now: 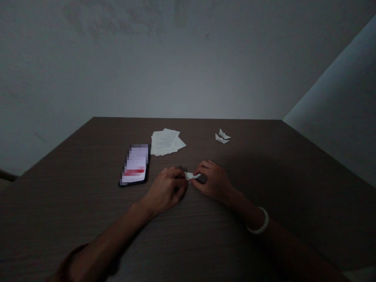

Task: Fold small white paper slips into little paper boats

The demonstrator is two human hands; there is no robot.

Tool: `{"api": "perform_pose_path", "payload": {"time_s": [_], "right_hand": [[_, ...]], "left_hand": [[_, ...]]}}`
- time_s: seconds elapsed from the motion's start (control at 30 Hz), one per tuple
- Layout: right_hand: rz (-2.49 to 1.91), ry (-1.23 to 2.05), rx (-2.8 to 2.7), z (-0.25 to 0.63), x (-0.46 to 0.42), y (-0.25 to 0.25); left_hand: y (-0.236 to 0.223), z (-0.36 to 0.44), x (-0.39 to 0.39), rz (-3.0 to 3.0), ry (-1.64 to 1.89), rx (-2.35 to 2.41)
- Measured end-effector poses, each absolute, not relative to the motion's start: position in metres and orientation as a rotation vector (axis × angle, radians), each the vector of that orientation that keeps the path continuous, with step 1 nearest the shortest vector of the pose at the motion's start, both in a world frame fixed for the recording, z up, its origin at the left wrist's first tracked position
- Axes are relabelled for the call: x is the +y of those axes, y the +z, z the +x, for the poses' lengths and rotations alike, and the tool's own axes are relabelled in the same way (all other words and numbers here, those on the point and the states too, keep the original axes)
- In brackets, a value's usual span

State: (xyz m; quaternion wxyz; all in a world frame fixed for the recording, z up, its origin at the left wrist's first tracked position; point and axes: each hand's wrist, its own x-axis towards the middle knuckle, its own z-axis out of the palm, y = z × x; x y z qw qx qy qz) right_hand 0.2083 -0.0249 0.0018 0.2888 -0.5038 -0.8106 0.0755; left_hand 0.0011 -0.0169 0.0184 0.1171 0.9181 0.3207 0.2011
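Observation:
A small folded piece of white paper (190,176) is held between my two hands, just above or on the table. My left hand (168,187) pinches its left end with thumb and fingers. On the other side, my right hand (215,181) grips the right end between thumb and forefinger, its other fingers curled. Fingertips cover part of the paper, so its full shape is hidden. A pale beaded bracelet (262,221) circles my right wrist.
Left of my hands lies a phone (135,164) with a lit, blurred screen. Behind it is a loose stack of printed paper sheets (166,141). Two small folded paper boats (222,137) sit farther back on the right. The brown table (88,156) meets a grey wall (188,70).

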Motion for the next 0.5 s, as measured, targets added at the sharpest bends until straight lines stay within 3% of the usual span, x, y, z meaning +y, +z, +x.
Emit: {"api": "perform_pose_path", "payload": {"time_s": [0.5], "right_hand": [[-1.426,0.236,-2.102,0.2142,-0.0215,0.0023]], "left_hand": [[0.0226,0.0010,-0.0190,2.724,0.543,0.959]]}}
